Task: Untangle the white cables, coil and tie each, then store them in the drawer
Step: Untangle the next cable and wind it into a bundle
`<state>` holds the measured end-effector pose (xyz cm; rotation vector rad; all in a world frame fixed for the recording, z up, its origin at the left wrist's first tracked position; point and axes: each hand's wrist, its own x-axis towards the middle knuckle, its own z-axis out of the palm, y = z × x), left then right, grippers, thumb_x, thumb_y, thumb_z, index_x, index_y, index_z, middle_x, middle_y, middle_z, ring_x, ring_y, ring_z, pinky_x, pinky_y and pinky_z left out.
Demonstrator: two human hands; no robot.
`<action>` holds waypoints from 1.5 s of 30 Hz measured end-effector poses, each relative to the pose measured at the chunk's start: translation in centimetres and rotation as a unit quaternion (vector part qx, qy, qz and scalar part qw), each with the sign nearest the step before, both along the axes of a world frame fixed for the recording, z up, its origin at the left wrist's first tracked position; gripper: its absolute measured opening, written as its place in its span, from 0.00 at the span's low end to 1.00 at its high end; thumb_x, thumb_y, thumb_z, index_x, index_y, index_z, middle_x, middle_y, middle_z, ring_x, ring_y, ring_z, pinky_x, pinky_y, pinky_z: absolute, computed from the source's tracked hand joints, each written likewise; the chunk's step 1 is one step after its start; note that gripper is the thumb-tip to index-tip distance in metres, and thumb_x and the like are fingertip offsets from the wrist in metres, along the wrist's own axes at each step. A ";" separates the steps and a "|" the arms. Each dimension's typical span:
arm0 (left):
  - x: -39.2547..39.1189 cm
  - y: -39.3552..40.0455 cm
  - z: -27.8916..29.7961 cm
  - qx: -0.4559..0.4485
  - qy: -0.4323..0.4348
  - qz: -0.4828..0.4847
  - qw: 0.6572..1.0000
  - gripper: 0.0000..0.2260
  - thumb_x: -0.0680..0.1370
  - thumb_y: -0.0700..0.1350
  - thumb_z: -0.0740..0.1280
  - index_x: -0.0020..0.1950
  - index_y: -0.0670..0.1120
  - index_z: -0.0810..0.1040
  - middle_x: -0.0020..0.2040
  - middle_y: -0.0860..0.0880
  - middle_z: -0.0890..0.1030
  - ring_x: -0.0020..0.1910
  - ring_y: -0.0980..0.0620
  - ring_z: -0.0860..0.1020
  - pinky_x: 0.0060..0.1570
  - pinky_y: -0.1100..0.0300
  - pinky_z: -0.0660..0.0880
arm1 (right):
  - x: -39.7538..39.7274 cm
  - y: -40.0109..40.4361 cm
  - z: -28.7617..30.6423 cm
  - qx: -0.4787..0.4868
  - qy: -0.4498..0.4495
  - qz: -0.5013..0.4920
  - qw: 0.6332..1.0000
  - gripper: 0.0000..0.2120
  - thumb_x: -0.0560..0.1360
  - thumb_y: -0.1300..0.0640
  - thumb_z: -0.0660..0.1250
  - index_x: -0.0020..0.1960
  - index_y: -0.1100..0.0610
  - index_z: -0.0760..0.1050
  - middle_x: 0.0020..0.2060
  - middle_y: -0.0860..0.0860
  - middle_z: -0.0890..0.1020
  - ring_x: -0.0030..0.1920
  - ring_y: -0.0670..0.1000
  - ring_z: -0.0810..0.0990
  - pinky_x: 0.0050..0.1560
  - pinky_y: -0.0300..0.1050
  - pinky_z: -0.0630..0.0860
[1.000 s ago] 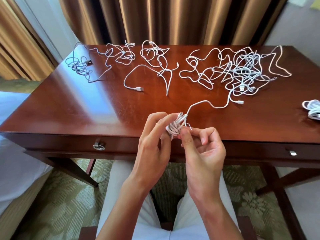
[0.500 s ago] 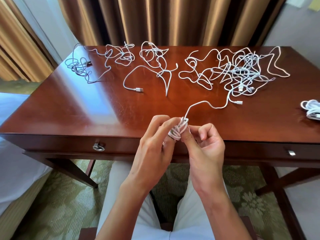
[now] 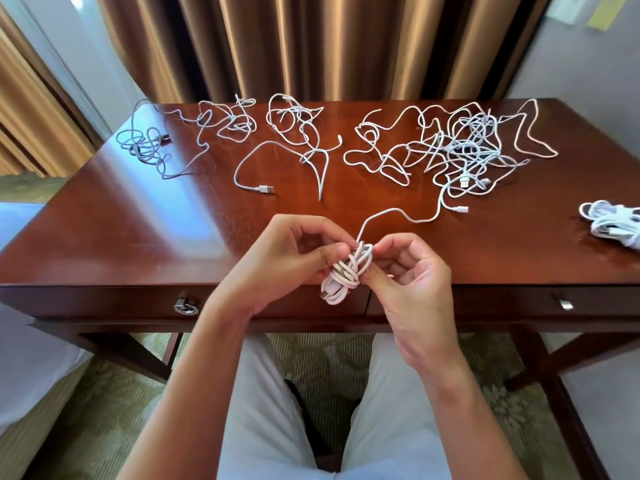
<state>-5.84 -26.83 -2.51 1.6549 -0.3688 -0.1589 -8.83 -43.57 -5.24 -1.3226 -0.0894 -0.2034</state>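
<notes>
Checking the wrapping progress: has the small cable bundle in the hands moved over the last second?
Yes. The cable bundle has dropped toward the person, from above the desk's front edge to hanging over the drawer front, both hands gripping it.

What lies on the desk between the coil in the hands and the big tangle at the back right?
In the head view, only the coil's own loose tail, running across bare desk toward the tangle.

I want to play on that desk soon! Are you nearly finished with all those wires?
Not nearly. One tied bundle lies at the desk's right edge. The left hand and right hand hold a half-wound coil, its tail trailing into the big tangle. Three more loose cables lie on the left, and both drawers are closed.
</notes>
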 end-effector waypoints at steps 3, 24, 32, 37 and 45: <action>0.8 -0.4 0.1 -0.015 0.045 -0.018 0.999 0.03 0.72 0.44 0.72 0.43 0.47 0.86 0.37 0.42 0.83 0.36 0.50 0.79 0.37 0.61 0.78 | 0.7 -1.1 0.5 -0.026 -0.003 0.023 0.999 0.11 0.68 0.65 0.77 0.45 0.57 0.79 0.39 0.51 0.84 0.40 0.47 0.82 0.42 0.40 0.81; 0.8 -4.6 -2.3 0.103 -0.144 0.234 0.956 0.10 0.80 0.38 0.67 0.40 0.48 0.74 0.30 0.54 0.79 0.30 0.55 0.79 0.37 0.55 0.78 | 0.7 -0.4 -1.1 -0.070 0.029 0.008 0.997 0.09 0.84 0.57 0.62 0.53 0.59 0.80 0.34 0.54 0.79 0.32 0.48 0.75 0.33 0.41 0.71; -1.7 -7.9 -3.3 -0.014 -0.147 0.235 0.961 0.08 0.82 0.33 0.63 0.46 0.43 0.74 0.39 0.49 0.84 0.35 0.50 0.83 0.39 0.44 0.82 | 1.0 -0.6 -1.3 0.154 0.099 -0.054 0.982 0.13 0.85 0.57 0.60 0.51 0.61 0.80 0.36 0.53 0.78 0.35 0.49 0.70 0.43 0.42 0.74; -0.4 -9.6 -2.4 0.017 -0.182 0.175 0.967 0.06 0.80 0.33 0.65 0.44 0.40 0.75 0.38 0.50 0.84 0.35 0.56 0.82 0.37 0.67 0.76 | 1.9 -4.2 -1.5 0.057 0.100 -0.058 0.992 0.11 0.85 0.55 0.61 0.55 0.57 0.81 0.43 0.50 0.82 0.43 0.47 0.76 0.46 0.42 0.74; 3.1 -15.0 -2.8 0.038 -0.155 0.103 0.982 0.04 0.76 0.38 0.73 0.46 0.46 0.82 0.39 0.53 0.84 0.38 0.56 0.83 0.43 0.59 0.81 | 2.5 -11.7 -1.4 -0.019 0.071 -0.149 0.986 0.13 0.79 0.51 0.69 0.62 0.55 0.78 0.51 0.49 0.86 0.47 0.48 0.85 0.50 0.40 0.80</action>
